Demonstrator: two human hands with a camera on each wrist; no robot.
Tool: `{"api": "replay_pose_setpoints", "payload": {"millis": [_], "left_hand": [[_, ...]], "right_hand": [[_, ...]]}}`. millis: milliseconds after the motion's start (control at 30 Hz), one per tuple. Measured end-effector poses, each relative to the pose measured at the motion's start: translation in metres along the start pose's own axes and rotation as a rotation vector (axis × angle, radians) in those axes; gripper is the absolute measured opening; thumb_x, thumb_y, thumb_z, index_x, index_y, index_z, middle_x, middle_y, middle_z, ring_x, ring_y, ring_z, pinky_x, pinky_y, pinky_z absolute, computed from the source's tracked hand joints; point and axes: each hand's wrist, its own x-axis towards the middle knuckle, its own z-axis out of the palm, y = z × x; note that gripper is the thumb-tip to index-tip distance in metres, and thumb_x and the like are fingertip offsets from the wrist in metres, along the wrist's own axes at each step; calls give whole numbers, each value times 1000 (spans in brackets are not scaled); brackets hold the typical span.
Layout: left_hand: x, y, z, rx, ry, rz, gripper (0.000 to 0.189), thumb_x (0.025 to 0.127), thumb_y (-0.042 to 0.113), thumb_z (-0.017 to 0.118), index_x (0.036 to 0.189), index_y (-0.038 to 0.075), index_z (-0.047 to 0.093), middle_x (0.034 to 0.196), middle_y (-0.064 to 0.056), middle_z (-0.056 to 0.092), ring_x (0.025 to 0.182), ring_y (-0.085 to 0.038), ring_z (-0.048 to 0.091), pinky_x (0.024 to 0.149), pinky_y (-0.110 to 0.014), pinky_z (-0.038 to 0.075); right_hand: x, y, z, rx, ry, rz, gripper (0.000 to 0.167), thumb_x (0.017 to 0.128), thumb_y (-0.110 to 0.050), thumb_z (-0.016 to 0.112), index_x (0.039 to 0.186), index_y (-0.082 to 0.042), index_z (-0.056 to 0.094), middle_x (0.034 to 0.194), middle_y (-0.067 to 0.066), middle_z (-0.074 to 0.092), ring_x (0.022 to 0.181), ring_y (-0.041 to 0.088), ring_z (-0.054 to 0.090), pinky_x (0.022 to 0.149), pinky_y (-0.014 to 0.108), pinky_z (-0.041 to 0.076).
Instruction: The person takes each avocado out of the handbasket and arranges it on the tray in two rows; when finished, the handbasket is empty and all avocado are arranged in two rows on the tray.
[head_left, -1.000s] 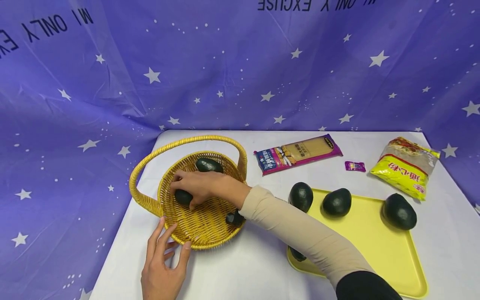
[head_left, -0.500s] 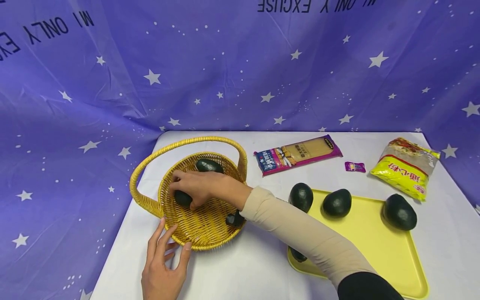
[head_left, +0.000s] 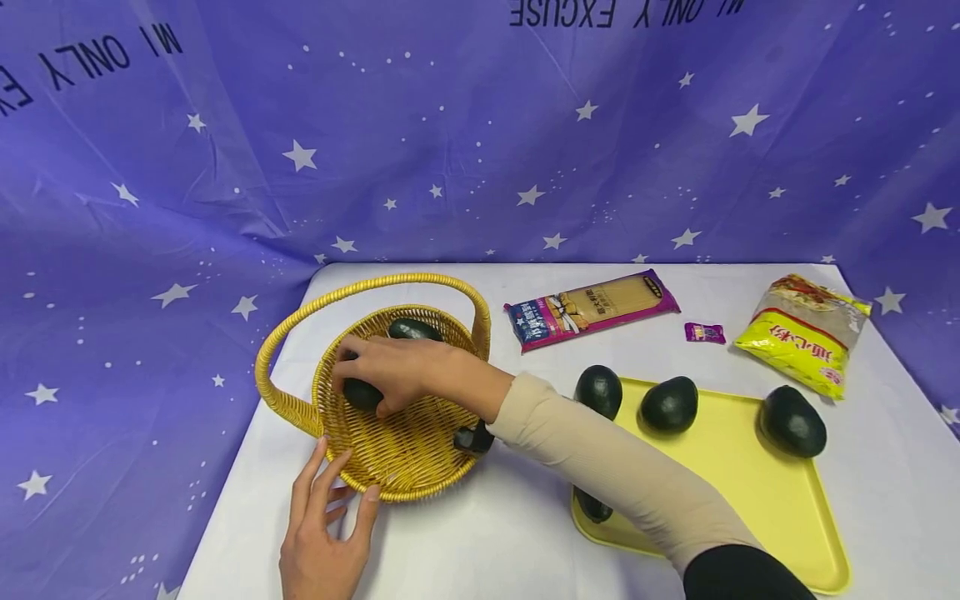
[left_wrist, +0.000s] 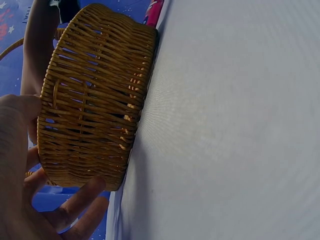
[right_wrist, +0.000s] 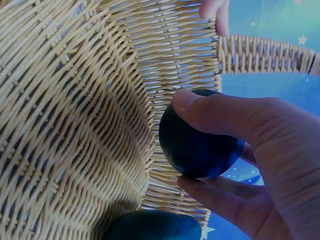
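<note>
My right hand (head_left: 393,371) is inside the yellow wicker basket (head_left: 405,454), near its left wall. It grips a dark green avocado (right_wrist: 195,142), thumb on one side and fingers on the other in the right wrist view. A second avocado (head_left: 414,330) lies by the basket's far wall, apart from the hand. My left hand (head_left: 322,542) is at the basket's near left. Its fingers are spread, and the thumb (left_wrist: 27,104) touches the rim in the left wrist view. Part of the held avocado is hidden by the right hand.
Right of the basket, a yellow tray (head_left: 750,500) bears several avocados (head_left: 669,406), one partly behind the right forearm. Behind lie a noodle pack (head_left: 592,308), a small purple packet (head_left: 705,333) and a yellow-and-clear bag (head_left: 806,333). The basket's handle (head_left: 375,283) stands up.
The right hand has shifted very slightly within the basket, still gripping the avocado. The left hand stays at the rim; the whole head view has drifted slightly.
</note>
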Motion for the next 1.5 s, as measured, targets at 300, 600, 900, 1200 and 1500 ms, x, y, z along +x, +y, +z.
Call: {"api": "replay_pose_setpoints", "payload": {"millis": [300, 600, 900, 1200, 1500], "left_hand": [[0, -1, 0, -16, -11, -5, 57, 93, 25, 88, 145, 19, 67, 168, 9, 44, 103, -25, 77, 82, 5, 41], [0, -1, 1, -15, -8, -4, 56, 93, 24, 88, 145, 20, 67, 167, 10, 44, 101, -25, 77, 81, 5, 41], [-1, 0, 1, -10, -4, -4, 55, 93, 24, 88, 145, 19, 68, 167, 9, 44, 101, -26, 77, 80, 5, 42], [-1, 2, 0, -6, -8, -7, 56, 94, 25, 87, 146, 19, 67, 168, 7, 44, 100, -26, 76, 80, 5, 41], [0, 2, -1, 7, -27, -18, 55, 95, 27, 86, 146, 19, 66, 168, 5, 44, 101, -27, 77, 79, 3, 43]], "right_hand": [[-15, -1, -8, 0, 58, -55, 61, 91, -31, 90, 146, -29, 62, 157, 2, 43, 136, 23, 54, 110, 30, 50], [-32, 0, -10, -8, 111, -65, 61, 91, -29, 91, 145, -29, 63, 158, 3, 44, 133, 25, 57, 109, 30, 52], [-50, -3, -12, -20, 146, -89, 62, 91, -26, 90, 145, -27, 62, 159, 6, 42, 133, 28, 58, 108, 32, 53], [-64, -9, -15, -34, 186, -106, 61, 90, -28, 91, 143, -27, 62, 157, 6, 44, 131, 28, 60, 110, 34, 53], [-73, -7, -12, -37, 195, -83, 58, 91, -32, 89, 142, -29, 62, 160, 6, 43, 135, 30, 57, 111, 33, 52]]}}
